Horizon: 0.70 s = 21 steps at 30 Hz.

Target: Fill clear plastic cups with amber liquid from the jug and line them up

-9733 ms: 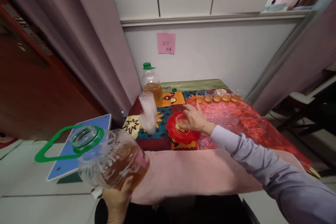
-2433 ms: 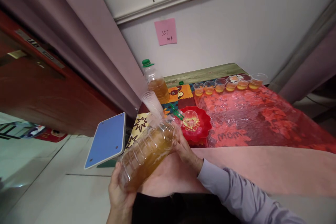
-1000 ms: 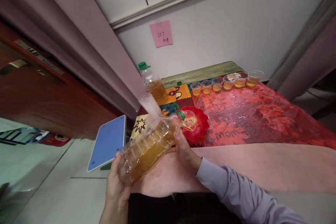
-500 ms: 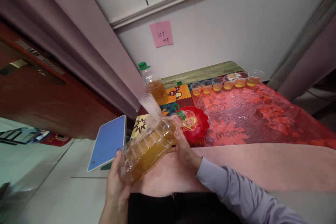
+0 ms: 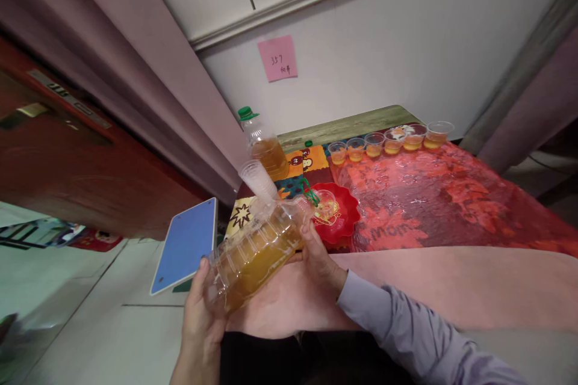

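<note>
A clear plastic bottle of yellow-brown liquid lies tilted between my hands, its neck up and to the right. My left hand is closed round its base. Near the neck, my right hand grips the bottle from the right. The neck is over a red scalloped tray, where a clear plastic cup shows just past the mouth. A green plastic loop hangs by the neck. Whether liquid is flowing I cannot tell. Behind the bottle leans a stack of clear cups.
A larger bottle with a green cap stands at the back left. Several cups holding a little liquid form a row along the table's back. A small green cap lies near them. A blue board is left of the table.
</note>
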{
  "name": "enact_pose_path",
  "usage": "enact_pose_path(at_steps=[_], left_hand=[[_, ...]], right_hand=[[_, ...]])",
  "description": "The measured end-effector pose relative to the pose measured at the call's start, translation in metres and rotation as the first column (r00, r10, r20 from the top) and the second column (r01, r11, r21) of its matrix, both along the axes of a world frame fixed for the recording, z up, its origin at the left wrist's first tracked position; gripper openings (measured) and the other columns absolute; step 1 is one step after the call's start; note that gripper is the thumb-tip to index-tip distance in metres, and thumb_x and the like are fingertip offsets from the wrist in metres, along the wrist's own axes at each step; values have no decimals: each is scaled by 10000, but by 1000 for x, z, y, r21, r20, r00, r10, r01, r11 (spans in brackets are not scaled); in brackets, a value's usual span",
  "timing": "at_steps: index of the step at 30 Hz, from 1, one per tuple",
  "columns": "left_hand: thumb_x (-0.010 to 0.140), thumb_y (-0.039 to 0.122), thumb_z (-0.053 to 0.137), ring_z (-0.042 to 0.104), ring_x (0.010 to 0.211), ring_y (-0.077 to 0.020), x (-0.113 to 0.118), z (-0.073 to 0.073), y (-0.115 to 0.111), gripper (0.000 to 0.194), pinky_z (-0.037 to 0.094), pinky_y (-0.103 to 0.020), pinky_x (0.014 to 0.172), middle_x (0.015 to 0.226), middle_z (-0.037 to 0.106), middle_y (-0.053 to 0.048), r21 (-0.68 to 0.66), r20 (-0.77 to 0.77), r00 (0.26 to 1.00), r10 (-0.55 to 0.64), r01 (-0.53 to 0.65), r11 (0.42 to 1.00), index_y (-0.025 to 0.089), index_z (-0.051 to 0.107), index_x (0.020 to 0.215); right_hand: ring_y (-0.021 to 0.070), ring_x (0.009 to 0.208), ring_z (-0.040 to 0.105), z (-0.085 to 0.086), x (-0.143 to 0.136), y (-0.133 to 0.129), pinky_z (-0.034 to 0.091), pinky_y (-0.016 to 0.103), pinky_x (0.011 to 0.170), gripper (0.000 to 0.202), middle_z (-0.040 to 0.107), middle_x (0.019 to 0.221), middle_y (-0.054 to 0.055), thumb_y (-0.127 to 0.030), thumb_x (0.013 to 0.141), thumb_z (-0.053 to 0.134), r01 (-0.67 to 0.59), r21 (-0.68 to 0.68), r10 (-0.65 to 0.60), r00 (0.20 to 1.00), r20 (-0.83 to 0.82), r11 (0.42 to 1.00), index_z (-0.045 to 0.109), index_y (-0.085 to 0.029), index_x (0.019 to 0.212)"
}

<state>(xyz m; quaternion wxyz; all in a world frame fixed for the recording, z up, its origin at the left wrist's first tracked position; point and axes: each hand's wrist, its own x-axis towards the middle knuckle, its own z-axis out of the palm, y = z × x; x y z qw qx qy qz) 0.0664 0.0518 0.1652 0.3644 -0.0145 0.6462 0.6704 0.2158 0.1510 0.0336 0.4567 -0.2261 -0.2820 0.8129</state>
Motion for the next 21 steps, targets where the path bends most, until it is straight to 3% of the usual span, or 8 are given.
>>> enact_pose_path(at_steps=[4, 9, 21], left_hand=[[980, 354, 668, 849, 1060, -323, -1, -1, 0, 372, 701, -429, 948, 943, 870, -98, -11, 2, 1000, 0, 0, 1000, 168, 800, 1273], [980, 345, 664, 847, 1065, -317, -3, -2, 0, 325, 697, -423, 963, 907, 864, -87, 3, 13, 1000, -2, 2, 1000, 175, 813, 1213], [1023, 312, 604, 851, 1051, -294, 6, 6, 2, 312, 687, -410, 995, 954, 874, -94, -9, 23, 1000, 16, -16, 1000, 157, 814, 1194]], right_hand=[[387, 1466, 606, 0, 1, -1, 702, 402, 728, 962, 528, 1728, 74, -778, 927, 720, 12, 8, -12, 1000, 7, 1000, 356, -397, 1732], [409, 1495, 580, 0, 0, 0, 727, 507, 831, 969, 538, 1716, 84, -780, 918, 726, 10, 7, -10, 1000, -2, 1000, 372, -387, 1730], [390, 1495, 576, -5, -2, 1, 715, 399, 727, 965, 553, 1699, 87, -767, 933, 726, 3, -8, -3, 1000, -3, 1000, 349, -389, 1737]])
